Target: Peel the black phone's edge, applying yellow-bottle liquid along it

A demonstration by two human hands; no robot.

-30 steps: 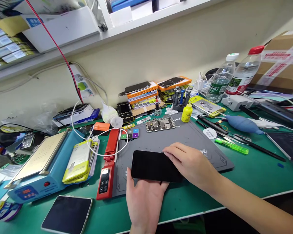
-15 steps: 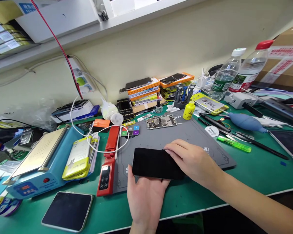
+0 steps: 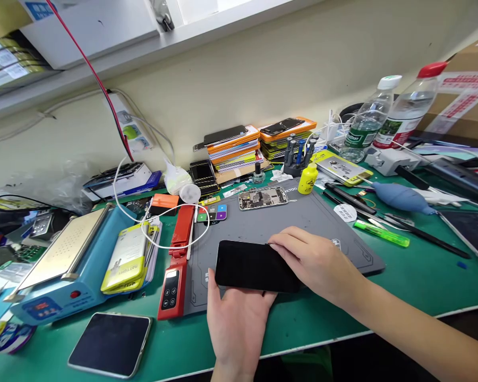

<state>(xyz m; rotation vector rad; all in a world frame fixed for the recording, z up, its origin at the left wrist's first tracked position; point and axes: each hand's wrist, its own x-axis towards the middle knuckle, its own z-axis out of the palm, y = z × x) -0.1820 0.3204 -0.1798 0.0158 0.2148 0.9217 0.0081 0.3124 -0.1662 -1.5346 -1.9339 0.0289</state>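
The underside of the black screen (image 3: 250, 267) is out of sight, so it could be a whole phone or just a panel; its right end lies behind the right hand (image 3: 313, 257). Most of the left hand's (image 3: 239, 321) fingers are hidden beneath it. The right forearm (image 3: 418, 323) runs off the picture's right edge, and the left wrist is cut off at the bottom. On the opened phone (image 3: 263, 198), the parts are too small to tell apart. Print on the round white label (image 3: 345, 213) is unreadable, the blue machine's (image 3: 79, 297) display is blurred, and the cardboard box (image 3: 458, 106) is cropped at right.
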